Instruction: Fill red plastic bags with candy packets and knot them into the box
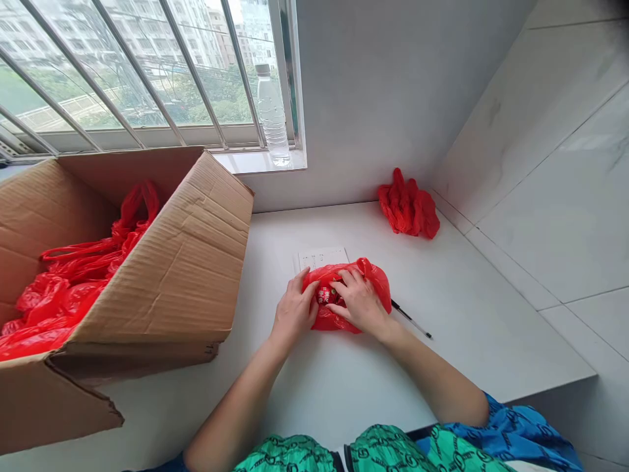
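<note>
A red plastic bag lies on the white table, its mouth facing up between my two hands. Inside the mouth shows a small red packet with white print, beside something dark with a green spot. My left hand is closed on the bag's left rim, fingers curled over the edge. From the right, my right hand reaches into the opening, thumb and fingers bent around the small contents. What lies deeper in the bag is hidden. A sheet of paper with writing sticks out behind the bag.
On the left stands an open cardboard box holding several red plastic bags. A black pen lies right of my hands. Crumpled red bags rest by the back wall. A clear bottle stands on the windowsill.
</note>
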### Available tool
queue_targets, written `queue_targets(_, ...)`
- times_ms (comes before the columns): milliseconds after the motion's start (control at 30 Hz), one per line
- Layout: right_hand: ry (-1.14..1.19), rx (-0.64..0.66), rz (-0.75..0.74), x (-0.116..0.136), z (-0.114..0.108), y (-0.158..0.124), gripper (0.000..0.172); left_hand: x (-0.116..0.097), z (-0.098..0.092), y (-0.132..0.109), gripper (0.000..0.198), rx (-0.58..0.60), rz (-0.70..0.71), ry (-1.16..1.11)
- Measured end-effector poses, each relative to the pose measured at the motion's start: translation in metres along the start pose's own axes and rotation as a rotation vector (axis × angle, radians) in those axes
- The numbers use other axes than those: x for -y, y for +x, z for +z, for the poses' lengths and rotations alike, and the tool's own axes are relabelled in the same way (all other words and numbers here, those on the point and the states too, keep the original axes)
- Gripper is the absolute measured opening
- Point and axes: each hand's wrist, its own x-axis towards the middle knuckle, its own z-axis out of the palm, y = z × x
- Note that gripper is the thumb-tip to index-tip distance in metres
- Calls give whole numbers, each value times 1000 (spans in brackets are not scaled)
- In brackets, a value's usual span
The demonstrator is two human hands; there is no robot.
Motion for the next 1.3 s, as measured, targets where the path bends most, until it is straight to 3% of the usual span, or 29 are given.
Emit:
queue_targets(100,18,35,25,-1,0,0,21,6,1,0,43,33,-2,-25)
queue_targets(233,286,28,100,-7,-23,0,21,14,-2,1,47,47,-72,-42)
queue_targets(367,515,-100,82,-6,-47,-2,27,6,-17,2,36,-131,-55,-167)
queue_targets(467,650,-82,86,1,-53,-4,32,-6,-31,2,24,-244,-33,-312)
queue_targets(633,1073,97,224,4,-45,-4,42,-17,-38,2,36,-64,-158,-674)
queue_targets(767,1394,122,336,-1,-36,0,45,-20,-41,3,39,10,-324,-1091)
queue_targets(933,1462,110,398,-6,-35,1,37,-21,-49,5,39,131,-435,-1378)
queue_targets(1167,1491,147,377,-11,-38,1,40,-13,-46,4,40,190,-412,-1372)
queue_targets(1300,1456,146,387,-11,-37,1,41,-14,-45,3,45,118,-352,-1164)
